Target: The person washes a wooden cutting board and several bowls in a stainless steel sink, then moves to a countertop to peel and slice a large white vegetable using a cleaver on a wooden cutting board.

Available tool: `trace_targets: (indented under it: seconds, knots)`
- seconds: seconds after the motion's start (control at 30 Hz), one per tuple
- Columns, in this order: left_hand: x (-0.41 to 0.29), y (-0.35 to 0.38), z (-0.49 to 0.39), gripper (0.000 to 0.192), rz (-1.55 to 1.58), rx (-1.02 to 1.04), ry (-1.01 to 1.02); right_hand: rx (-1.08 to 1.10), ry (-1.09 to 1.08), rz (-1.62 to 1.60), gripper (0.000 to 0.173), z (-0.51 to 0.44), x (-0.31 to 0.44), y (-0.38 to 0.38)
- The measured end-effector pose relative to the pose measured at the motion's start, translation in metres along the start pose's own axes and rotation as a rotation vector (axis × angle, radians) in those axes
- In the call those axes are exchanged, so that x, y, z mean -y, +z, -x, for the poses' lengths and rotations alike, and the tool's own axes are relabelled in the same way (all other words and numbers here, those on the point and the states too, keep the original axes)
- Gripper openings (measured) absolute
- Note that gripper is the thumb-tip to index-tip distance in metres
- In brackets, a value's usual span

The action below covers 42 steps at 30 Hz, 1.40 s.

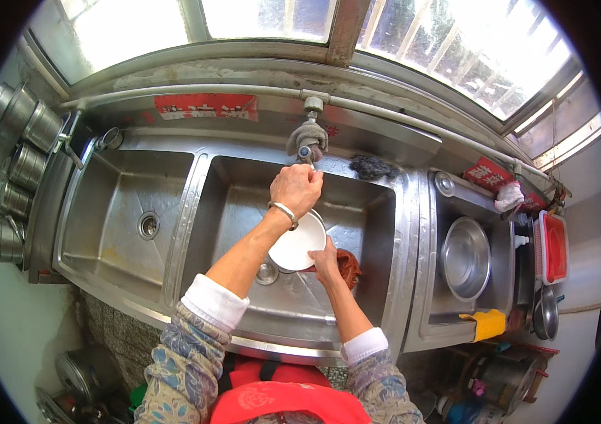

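Observation:
Over the middle basin of a stainless steel sink [236, 193], my right hand [326, 259] grips the lower right rim of a round white bowl [297, 244]. My left hand [296, 186], with a metal bangle at its wrist, is closed at the handle of the tap [305, 152]. A grey cloth [308, 135] is wrapped around the tap's body. Behind my right hand lies a reddish-brown cloth [348, 269] in the basin. The basin's round drain [267, 273] shows just below the bowl. My left forearm hides part of the bowl's upper left side.
A dark scouring pad [373, 167] rests on the sink's back ledge. In the right basin stands a metal bowl [467, 258]; a yellow cloth [486, 324] hangs over its front edge. Metal pots [27, 164] line the left wall. A red basket [552, 246] sits far right.

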<state>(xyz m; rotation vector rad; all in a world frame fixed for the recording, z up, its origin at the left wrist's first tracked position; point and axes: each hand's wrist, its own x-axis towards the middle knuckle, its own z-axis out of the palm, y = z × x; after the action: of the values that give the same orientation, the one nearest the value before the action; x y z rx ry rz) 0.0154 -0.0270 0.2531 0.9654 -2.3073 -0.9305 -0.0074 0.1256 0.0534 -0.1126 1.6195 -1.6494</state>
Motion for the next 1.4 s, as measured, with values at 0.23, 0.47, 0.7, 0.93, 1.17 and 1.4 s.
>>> trace_targets:
  seconds: [0.23, 0.47, 0.7, 0.93, 1.17, 1.4]
  knots:
    - [-0.002, -0.003, -0.002, 0.03, -0.04, 0.053, -0.039, 0.094, 0.07, 0.03, 0.056, 0.001, 0.01, 0.002]
    - [0.008, -0.006, 0.0, 0.031, -0.092, 0.012, -0.002, -0.018, 0.09, -0.098, 0.054, 0.015, 0.026, -0.015]
    - [0.022, -0.024, 0.011, 0.025, -0.201, -0.003, 0.077, -0.184, -0.446, 0.687, 0.056, 0.043, 0.048, -0.038]
    - [0.094, -0.011, 0.069, 0.039, 0.381, 0.357, 0.042, -0.16, -0.83, 0.491, 0.046, 0.084, 0.086, -0.032]
    - [0.075, -0.036, 0.151, 0.08, 1.338, 0.619, -0.379, 0.029, -1.007, 0.53, 0.038, 0.121, 0.122, -0.028]
    - [0.089, -0.036, 0.148, 0.066, 1.439, 0.652, -0.174, 0.061, -1.036, 0.414, 0.043, 0.159, 0.135, -0.007]
